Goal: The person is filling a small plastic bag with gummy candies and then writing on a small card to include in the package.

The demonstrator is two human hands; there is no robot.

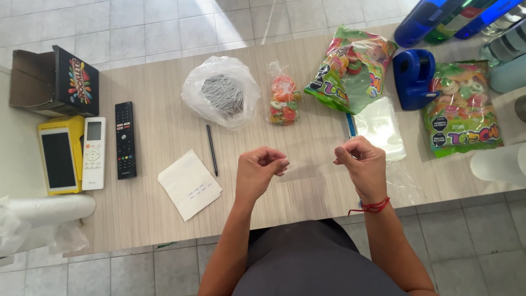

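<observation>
My left hand (262, 167) and my right hand (361, 159) hover over the front of the wooden table (164, 118), both with fingers pinched shut. Between them stretches a small clear plastic bag (309, 164), faint against the wood, each hand gripping one side. A red thread bracelet (372, 206) circles my right wrist. Just behind my right hand lies a stack of clear bags (381, 126). A small filled bag of gummy rings (284, 101) lies further back.
A clear bag of grey ties (222, 93), a black pen (212, 149) and a white paper (189, 183) lie to the left. Two green gummy packs (350, 68) (466, 107) flank a blue tape dispenser (413, 77). Remotes (125, 140), a yellow device (59, 156) and a box (60, 82) are far left.
</observation>
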